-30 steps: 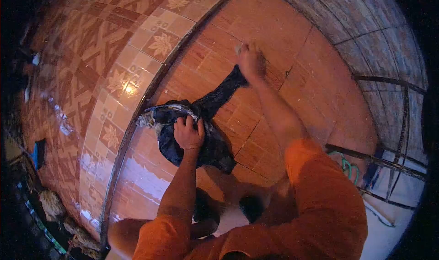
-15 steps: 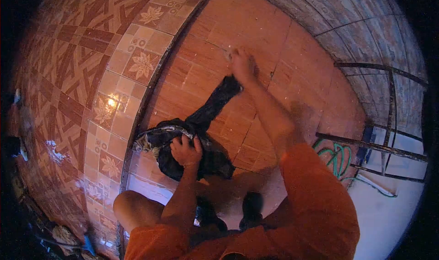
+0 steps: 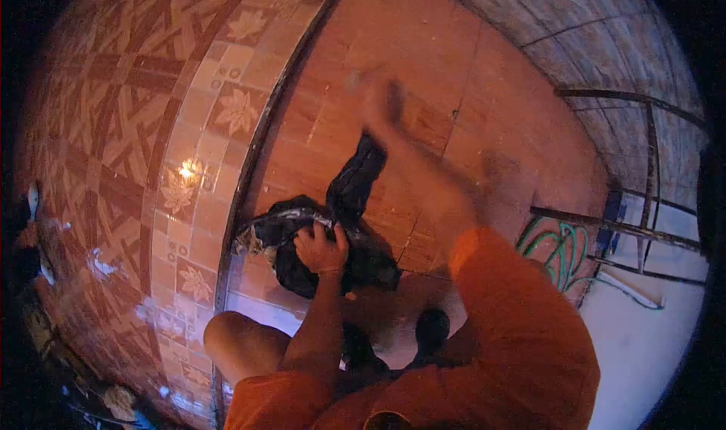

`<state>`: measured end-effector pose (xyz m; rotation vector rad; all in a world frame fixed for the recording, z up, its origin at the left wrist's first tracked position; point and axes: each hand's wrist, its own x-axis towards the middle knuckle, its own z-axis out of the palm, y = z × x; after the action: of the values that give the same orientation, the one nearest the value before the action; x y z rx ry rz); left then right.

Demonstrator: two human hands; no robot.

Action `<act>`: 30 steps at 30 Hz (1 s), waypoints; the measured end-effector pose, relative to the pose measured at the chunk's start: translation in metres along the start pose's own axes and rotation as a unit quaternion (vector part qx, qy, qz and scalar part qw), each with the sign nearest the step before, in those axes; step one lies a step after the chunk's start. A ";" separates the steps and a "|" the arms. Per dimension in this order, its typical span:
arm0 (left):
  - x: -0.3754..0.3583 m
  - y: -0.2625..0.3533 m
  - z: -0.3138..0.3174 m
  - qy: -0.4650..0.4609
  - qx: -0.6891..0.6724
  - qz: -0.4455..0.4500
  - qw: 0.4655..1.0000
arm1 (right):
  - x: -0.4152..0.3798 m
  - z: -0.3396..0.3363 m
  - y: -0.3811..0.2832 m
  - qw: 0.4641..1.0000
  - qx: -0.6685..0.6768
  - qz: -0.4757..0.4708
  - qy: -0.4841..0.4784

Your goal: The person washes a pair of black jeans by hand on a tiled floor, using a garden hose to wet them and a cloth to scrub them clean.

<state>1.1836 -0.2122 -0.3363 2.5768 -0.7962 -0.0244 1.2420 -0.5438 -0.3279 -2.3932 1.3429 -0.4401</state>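
A dark, crumpled garment (image 3: 302, 267) lies on the tiled floor in front of my feet, one long narrow part stretching away from me. My left hand (image 3: 321, 249) rests on its middle, fingers bent into the cloth and gripping it. Beyond the far end of the narrow part is my right hand (image 3: 380, 101), smeared by motion, so its fingers cannot be made out. A small pale blurred thing shows just beyond that hand, too unclear to name.
Dark metal bars (image 3: 616, 229) stand at the right, with a coiled green hose (image 3: 563, 252) beside them. A raised edge (image 3: 276, 101) separates the reddish floor from patterned tiles (image 3: 140, 108) at the left. My shoes are close below the garment.
My right arm has swung slightly left and is more blurred. The garment's long part now points more steeply away from me. The whole view has shifted a little.
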 end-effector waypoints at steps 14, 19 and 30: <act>-0.003 -0.002 0.000 -0.032 0.056 0.020 0.998 | -0.220 -0.101 0.192 0.955 -0.212 0.117 0.174; -0.005 0.034 0.006 -0.067 0.049 0.134 0.987 | -0.112 -0.141 0.239 0.959 -0.208 0.132 0.138; -0.006 0.162 0.061 -0.078 -0.085 0.313 0.943 | -0.132 -0.171 0.316 0.950 -0.246 0.152 0.120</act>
<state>1.0840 -0.3531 -0.3252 2.0753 -1.5651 -0.0976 0.8652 -0.6099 -0.3321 -2.4937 2.1080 -0.3453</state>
